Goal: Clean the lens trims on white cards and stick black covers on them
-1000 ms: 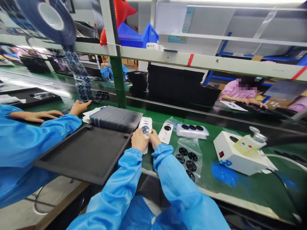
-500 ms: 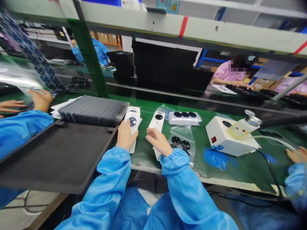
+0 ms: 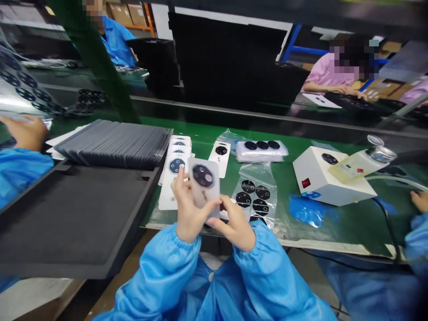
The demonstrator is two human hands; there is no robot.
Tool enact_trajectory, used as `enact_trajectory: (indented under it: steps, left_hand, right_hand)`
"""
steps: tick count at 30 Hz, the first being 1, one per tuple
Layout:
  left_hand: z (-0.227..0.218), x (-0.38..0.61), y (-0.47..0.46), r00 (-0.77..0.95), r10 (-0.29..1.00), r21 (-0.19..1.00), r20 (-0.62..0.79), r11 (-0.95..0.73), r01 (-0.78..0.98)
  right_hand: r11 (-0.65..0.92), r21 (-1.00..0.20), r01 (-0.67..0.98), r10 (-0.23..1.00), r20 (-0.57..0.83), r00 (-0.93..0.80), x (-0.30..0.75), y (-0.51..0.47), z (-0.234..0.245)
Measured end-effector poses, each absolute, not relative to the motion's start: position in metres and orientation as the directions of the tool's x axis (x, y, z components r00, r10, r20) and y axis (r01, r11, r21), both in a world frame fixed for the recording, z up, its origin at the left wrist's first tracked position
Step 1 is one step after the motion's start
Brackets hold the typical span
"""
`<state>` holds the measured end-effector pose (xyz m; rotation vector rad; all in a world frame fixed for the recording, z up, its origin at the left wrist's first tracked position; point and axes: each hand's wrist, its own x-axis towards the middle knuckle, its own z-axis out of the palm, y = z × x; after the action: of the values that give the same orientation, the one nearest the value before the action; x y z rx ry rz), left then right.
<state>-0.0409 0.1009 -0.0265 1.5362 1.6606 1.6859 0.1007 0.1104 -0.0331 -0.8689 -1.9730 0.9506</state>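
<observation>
My left hand (image 3: 189,203) and my right hand (image 3: 236,227) hold up a frosted translucent card (image 3: 203,187) above the green belt. A round black lens-shaped sticker (image 3: 202,175) sits on the card. Just behind my hands lies an overlapping row of white cards (image 3: 174,178) with round dark parts. A white strip card (image 3: 220,154) lies beyond them. A clear bag of black discs (image 3: 256,198) lies close to my right hand. A dark foam tray (image 3: 73,218) stands to my left.
A stack of thin dark sheets (image 3: 113,145) lies beyond the tray. To the right stands a white box device (image 3: 331,176) with a red switch and a glass jar. A co-worker's hand (image 3: 25,132) is at far left, another hand (image 3: 419,200) at far right.
My hands have lifted the translucent card off the belt and raised it toward me. The view has tilted downward, so the belt items sit higher in the picture.
</observation>
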Motion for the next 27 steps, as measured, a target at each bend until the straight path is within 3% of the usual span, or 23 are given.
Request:
enact_trajectory:
  steps: [2, 4, 6, 8, 10, 13, 15, 16, 17, 19, 21, 22, 27]
  left_hand:
    - [-0.025, -0.026, 0.090, -0.300, 0.884, 0.926, 0.359, -0.297, 0.233]
    - [-0.021, -0.018, 0.079, -0.163, 0.953, 0.966, 0.257, -0.250, 0.059]
    - [-0.017, -0.014, 0.069, 0.015, 0.995, 0.980, 0.102, -0.098, -0.174]
    - [-0.016, -0.009, 0.062, 0.153, 0.988, 0.901, -0.035, 0.098, -0.422]
    - [-0.017, -0.004, 0.057, 0.223, 0.968, 0.772, -0.116, 0.229, -0.593]
    - [-0.015, 0.004, 0.051, 0.286, 0.942, 0.663, -0.173, 0.326, -0.674]
    - [-0.010, 0.007, 0.046, 0.336, 0.918, 0.604, -0.212, 0.393, -0.693]
    - [-0.007, 0.009, 0.043, 0.360, 0.905, 0.581, -0.226, 0.422, -0.697]
    - [-0.005, 0.010, 0.040, 0.381, 0.895, 0.560, -0.233, 0.443, -0.700]
    - [-0.002, 0.011, 0.035, 0.410, 0.882, 0.533, -0.232, 0.468, -0.705]
    - [-0.002, 0.011, 0.032, 0.411, 0.882, 0.537, -0.229, 0.467, -0.702]
    - [-0.002, 0.011, 0.031, 0.415, 0.883, 0.546, -0.222, 0.465, -0.697]
    - [-0.007, 0.012, 0.030, 0.429, 0.890, 0.601, -0.154, 0.430, -0.674]
  right_hand:
    - [0.408, -0.879, 0.246, 0.860, 0.280, -0.427, 0.113, 0.093, -0.032]
    - [0.247, -0.960, 0.132, 0.895, 0.174, -0.411, 0.124, 0.072, -0.034]
    - [0.062, -0.997, -0.045, 0.893, 0.076, -0.443, 0.134, 0.052, -0.039]
    - [-0.032, -0.992, -0.124, 0.883, 0.030, -0.469, 0.143, 0.037, -0.044]
    - [0.006, -0.999, -0.043, 0.882, 0.026, -0.470, 0.151, 0.027, -0.045]
    - [0.208, -0.960, 0.188, 0.927, 0.133, -0.350, 0.163, 0.025, -0.039]
    - [0.378, -0.872, 0.311, 0.926, 0.359, -0.119, 0.170, 0.029, -0.031]
    - [0.467, -0.796, 0.386, 0.866, 0.500, -0.017, 0.173, 0.031, -0.026]
    - [0.548, -0.689, 0.474, 0.775, 0.631, 0.021, 0.174, 0.034, -0.021]
    - [0.652, -0.419, 0.632, 0.608, 0.787, -0.106, 0.174, 0.039, -0.011]
    - [0.683, -0.213, 0.699, 0.545, 0.785, -0.293, 0.171, 0.043, -0.004]
    - [0.684, -0.165, 0.710, 0.539, 0.770, -0.341, 0.169, 0.044, -0.002]
    - [0.659, -0.165, 0.734, 0.582, 0.730, -0.358, 0.165, 0.045, -0.005]
